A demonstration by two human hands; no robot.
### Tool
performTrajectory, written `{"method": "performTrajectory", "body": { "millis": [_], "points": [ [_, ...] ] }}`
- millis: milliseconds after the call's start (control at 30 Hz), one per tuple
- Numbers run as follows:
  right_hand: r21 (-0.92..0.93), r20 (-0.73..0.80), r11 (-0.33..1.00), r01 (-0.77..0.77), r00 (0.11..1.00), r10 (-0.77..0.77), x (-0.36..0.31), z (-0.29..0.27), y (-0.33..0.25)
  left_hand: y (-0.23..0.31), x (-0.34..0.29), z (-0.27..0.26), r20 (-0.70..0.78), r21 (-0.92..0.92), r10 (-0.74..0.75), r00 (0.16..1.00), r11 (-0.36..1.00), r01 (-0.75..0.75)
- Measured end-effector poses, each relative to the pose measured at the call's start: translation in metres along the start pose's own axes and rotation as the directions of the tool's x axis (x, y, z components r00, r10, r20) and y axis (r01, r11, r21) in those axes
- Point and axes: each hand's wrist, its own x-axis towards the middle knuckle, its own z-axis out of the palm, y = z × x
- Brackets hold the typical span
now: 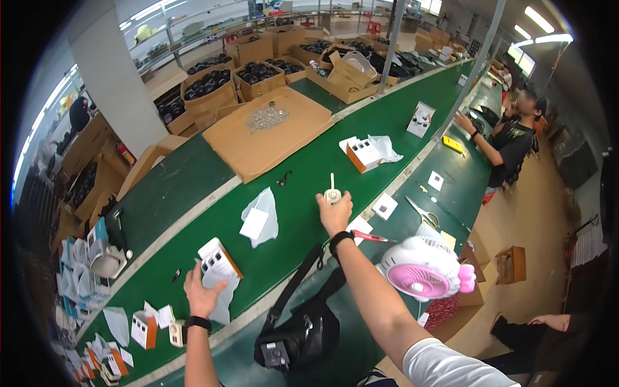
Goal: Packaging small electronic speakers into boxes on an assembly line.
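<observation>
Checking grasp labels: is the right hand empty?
No. The right hand is stretched out over the green belt, its fingers closed on a small white device with a thin white stem sticking up.

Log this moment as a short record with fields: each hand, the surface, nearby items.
left hand: left hand on a white and orange box in a clear bag
right hand: right hand reaching out, pinching a small white plastic device
surface: long green work table
nearby: black shoulder bag; pink and white desk fan; flat brown cardboard tray
</observation>
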Motion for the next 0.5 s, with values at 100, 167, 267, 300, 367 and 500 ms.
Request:
{"method": "performTrajectory", "body": {
  "millis": [100, 167, 267, 300, 367, 500],
  "points": [
    [-0.267, 0.128, 0.958, -0.103, 0.982, 0.141, 0.020, 0.019, -0.006, 0.017, 0.026, 0.051, 0.095, 0.153, -0.247, 0.964, 0.961, 0.231],
    [-0.361, 0.249, 0.933, -0.008, 0.963, 0.104, 0.021, 0.027, 0.005, 0.001, 0.037, 0.085, 0.033, 0.279, -0.389, 0.921, 0.888, 0.366],
    [-0.347, 0.178, 0.931, 0.116, 0.982, -0.056, 0.035, 0.026, 0.036, -0.030, 0.041, 0.112, -0.092, 0.078, -0.348, 0.933, 0.932, 0.355],
    [-0.332, 0.164, 0.933, 0.138, 0.983, -0.087, 0.040, 0.025, 0.042, -0.033, 0.039, 0.115, -0.168, 0.095, -0.327, 0.930, 0.934, 0.345],
    [-0.291, 0.192, 0.947, 0.135, 0.978, -0.081, 0.046, 0.019, 0.041, -0.040, 0.038, 0.106, -0.155, 0.124, -0.373, 0.915, 0.911, 0.393],
    [-0.085, 0.092, 0.981, 0.173, 0.982, -0.165, 0.060, 0.009, 0.066, -0.071, 0.024, 0.084, -0.167, 0.241, -0.486, 0.858, 0.824, 0.514]
  ]
}}
